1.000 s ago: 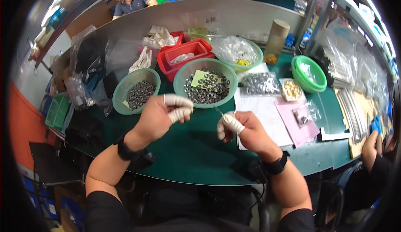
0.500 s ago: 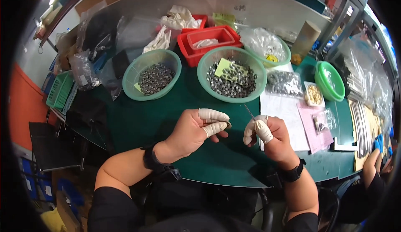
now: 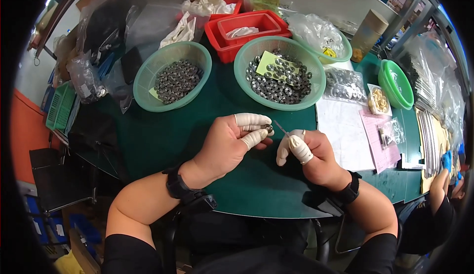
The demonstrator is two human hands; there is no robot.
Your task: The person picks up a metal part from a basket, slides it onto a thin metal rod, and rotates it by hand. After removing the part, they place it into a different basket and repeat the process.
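Note:
My left hand (image 3: pixel 216 144), with pale finger cots on thumb and fingers, pinches a small dark metal ring-shaped part (image 3: pixel 268 127). Its far side is partly hidden by the fingertips. Facing it, my right hand (image 3: pixel 318 156) is closed round a thin, pointed metal rod (image 3: pixel 282 129), whose tip stands just right of the part. Finger cots cover that thumb and finger too. Beyond my hands, a green plastic basket (image 3: pixel 240 87) holds many small metal rings and a yellow paper slip. A second green basket (image 3: pixel 139 92) of similar rings stands to the left.
Red bins (image 3: pixel 213 32) stand behind the baskets, with white cloths (image 3: pixel 180 30) beside them. At the right are a bag of metal parts (image 3: pixel 345 84), white paper (image 3: pixel 340 136), a pink sheet (image 3: pixel 373 140) and green bowls (image 3: pixel 402 94). Another person's blue-gloved hand (image 3: pixel 447 160) shows far right.
My right hand has moved left, bringing the rod's tip closer to the part in my left hand. My left hand keeps its pinch. The whole view has shifted slightly.

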